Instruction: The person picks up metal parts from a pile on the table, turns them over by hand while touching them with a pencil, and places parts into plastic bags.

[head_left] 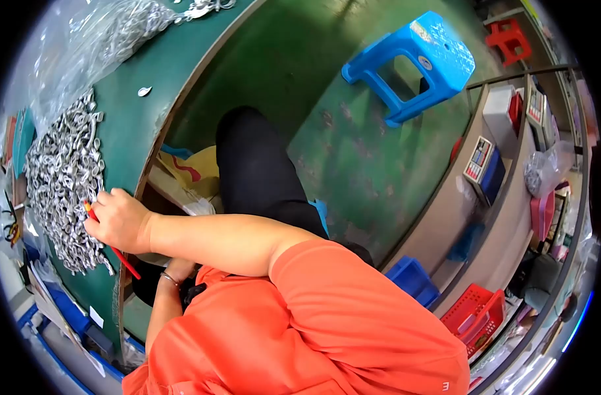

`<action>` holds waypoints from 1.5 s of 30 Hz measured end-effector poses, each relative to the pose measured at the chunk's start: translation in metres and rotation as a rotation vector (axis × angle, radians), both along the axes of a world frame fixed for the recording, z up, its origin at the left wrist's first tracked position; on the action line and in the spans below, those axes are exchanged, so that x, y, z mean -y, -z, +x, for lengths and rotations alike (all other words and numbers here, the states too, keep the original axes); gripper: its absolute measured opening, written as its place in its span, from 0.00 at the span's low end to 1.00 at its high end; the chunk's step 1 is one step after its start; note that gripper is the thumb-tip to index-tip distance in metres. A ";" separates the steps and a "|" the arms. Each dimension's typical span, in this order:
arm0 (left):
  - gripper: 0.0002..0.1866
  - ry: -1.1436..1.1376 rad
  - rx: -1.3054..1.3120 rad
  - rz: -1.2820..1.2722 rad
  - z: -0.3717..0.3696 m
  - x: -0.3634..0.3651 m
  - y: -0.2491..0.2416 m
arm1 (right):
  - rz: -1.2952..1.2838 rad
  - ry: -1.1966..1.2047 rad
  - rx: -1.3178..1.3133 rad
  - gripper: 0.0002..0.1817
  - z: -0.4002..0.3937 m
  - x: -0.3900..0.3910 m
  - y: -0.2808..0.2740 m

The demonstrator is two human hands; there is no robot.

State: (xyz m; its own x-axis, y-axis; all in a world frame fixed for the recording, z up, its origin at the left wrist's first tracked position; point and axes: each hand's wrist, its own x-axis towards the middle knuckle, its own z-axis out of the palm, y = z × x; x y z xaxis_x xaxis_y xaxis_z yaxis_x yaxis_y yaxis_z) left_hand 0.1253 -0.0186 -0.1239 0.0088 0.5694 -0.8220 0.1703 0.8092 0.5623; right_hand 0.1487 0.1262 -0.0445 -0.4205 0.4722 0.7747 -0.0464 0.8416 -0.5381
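My right hand (119,220) is closed around a red-handled tool (125,263), probably pliers, with a red and yellow part showing by the fingertips. It is over the lower right side of a big pile of silvery metal pieces (67,178) on the green tabletop (132,85). My left hand (182,266), with a bracelet at its wrist, is below the right forearm beside the table edge. Its fingers are hidden, and so is anything in them. One small metal piece (144,91) lies apart on the tabletop.
A clear plastic bag (77,52) with more metal pieces is at the upper left. A blue stool (439,52) stands on the green floor. Shelves at the right hold scales (485,168), a blue bin (412,280) and a red basket (473,319). A yellow sack (198,171) is under the table edge.
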 end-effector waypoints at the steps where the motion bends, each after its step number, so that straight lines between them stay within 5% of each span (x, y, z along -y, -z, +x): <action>1: 0.36 -0.043 0.022 -0.042 0.004 -0.002 -0.004 | -0.009 -0.003 -0.002 0.05 0.000 0.001 0.000; 5: 0.29 0.006 0.071 -0.001 0.010 -0.017 -0.014 | -0.005 -0.008 -0.029 0.05 0.002 -0.002 -0.002; 7: 0.27 0.052 -0.039 0.200 -0.004 0.013 0.028 | -0.014 -0.050 -0.032 0.05 0.007 -0.006 -0.004; 9: 0.24 0.013 -0.052 0.086 0.007 -0.002 -0.012 | -0.027 -0.145 -0.057 0.04 0.007 -0.010 -0.003; 11: 0.21 0.095 -0.174 0.283 -0.002 0.020 0.004 | -0.008 -0.272 -0.047 0.04 0.011 -0.017 -0.002; 14: 0.21 -0.256 -0.067 0.279 0.000 0.037 -0.002 | -0.063 -0.366 0.083 0.06 0.016 -0.022 -0.004; 18: 0.21 -0.374 -0.264 0.467 0.005 0.038 -0.060 | -0.265 -0.549 -0.053 0.14 0.018 -0.023 -0.010; 21: 0.20 -0.652 -0.093 0.638 0.009 0.042 -0.077 | -0.624 -0.756 -0.064 0.18 0.031 -0.009 -0.012; 24: 0.23 -0.950 0.165 0.973 0.015 0.044 -0.088 | -0.653 -0.854 -0.010 0.20 0.047 0.006 -0.020; 28: 0.11 -1.180 0.064 0.974 0.015 0.047 -0.104 | -0.680 -0.914 0.042 0.20 0.065 0.024 -0.013; 31: 0.11 -1.142 0.092 1.095 0.016 0.055 -0.099 | -0.696 -0.930 0.142 0.18 0.068 0.026 -0.015; 35: 0.10 -1.092 -0.073 1.230 0.017 0.057 -0.101 | -1.161 -1.023 0.161 0.13 0.072 0.028 -0.017; 37: 0.11 -0.909 -0.333 1.224 0.016 0.062 -0.107 | -1.165 -1.063 0.152 0.14 0.071 0.026 -0.016; 45: 0.09 -0.773 -0.621 1.309 0.013 0.059 -0.122 | -0.990 -1.089 0.085 0.17 0.067 0.031 -0.010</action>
State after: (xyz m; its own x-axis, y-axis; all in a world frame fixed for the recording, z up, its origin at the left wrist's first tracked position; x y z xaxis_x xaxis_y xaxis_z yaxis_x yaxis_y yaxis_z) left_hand 0.1379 -0.0776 -0.0017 -0.7185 0.5505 0.4251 0.4237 -0.1383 0.8952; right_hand 0.2157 0.0954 -0.0342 -0.9343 0.2109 0.2873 -0.3406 -0.2907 -0.8941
